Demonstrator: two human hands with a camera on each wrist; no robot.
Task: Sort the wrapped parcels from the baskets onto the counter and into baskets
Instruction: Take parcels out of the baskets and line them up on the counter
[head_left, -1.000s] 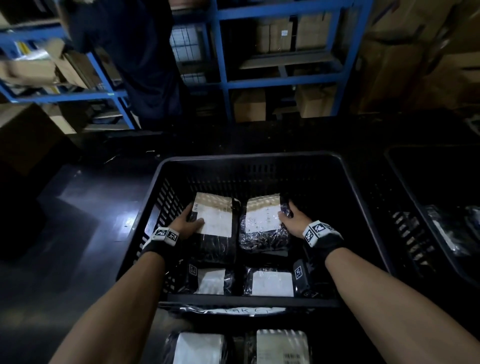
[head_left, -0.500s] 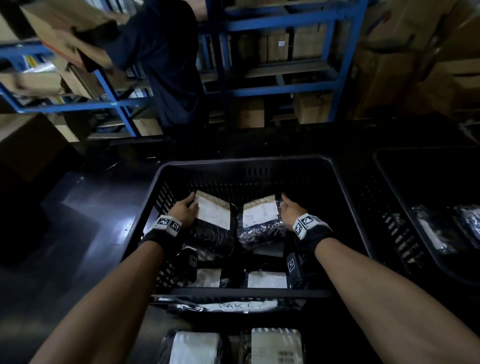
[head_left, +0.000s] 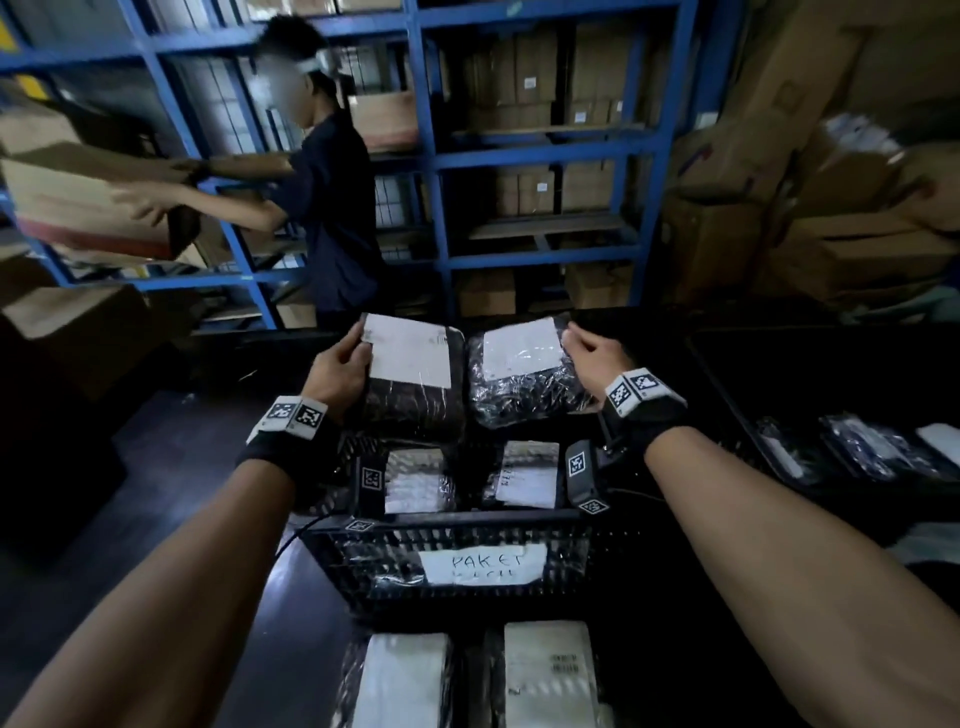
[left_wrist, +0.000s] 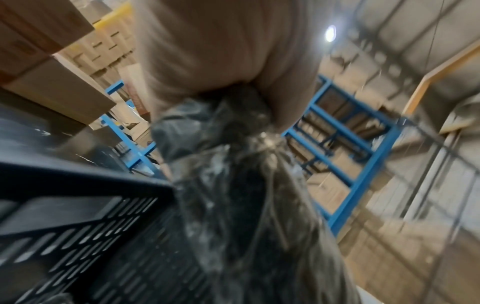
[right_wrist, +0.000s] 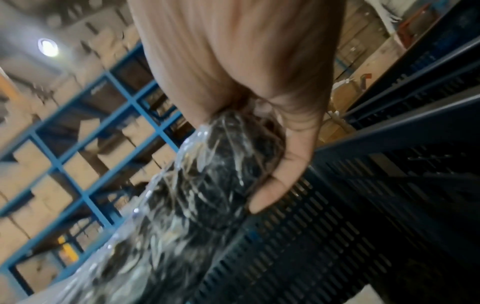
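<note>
My left hand (head_left: 345, 358) grips a dark wrapped parcel (head_left: 413, 384) with a white label, held up above the black slotted basket (head_left: 452, 566). My right hand (head_left: 589, 353) grips a second parcel (head_left: 524, 376) in crinkled clear-over-black wrap beside it. In the left wrist view the palm (left_wrist: 207, 51) closes on the black wrap (left_wrist: 246, 195). The right wrist view shows fingers (right_wrist: 283, 181) curled round the shiny wrap (right_wrist: 194, 195). Two more labelled parcels (head_left: 415, 480) (head_left: 527, 480) lie in the basket below. Two others (head_left: 405, 680) (head_left: 550, 675) sit on the near side of the basket.
The basket front bears a paper tag reading PAKET (head_left: 483, 564). Another black basket (head_left: 831, 415) at the right holds wrapped parcels. Behind stands blue shelving (head_left: 540, 156) full of cartons, where a person (head_left: 332, 208) handles a large cardboard box (head_left: 88, 202). Stacked cartons (head_left: 831, 208) fill the right.
Both hands have lifted their parcels up out of the basket, from its floor to above its rim. The head view has tilted up, and the person behind has swung a carton leftward.
</note>
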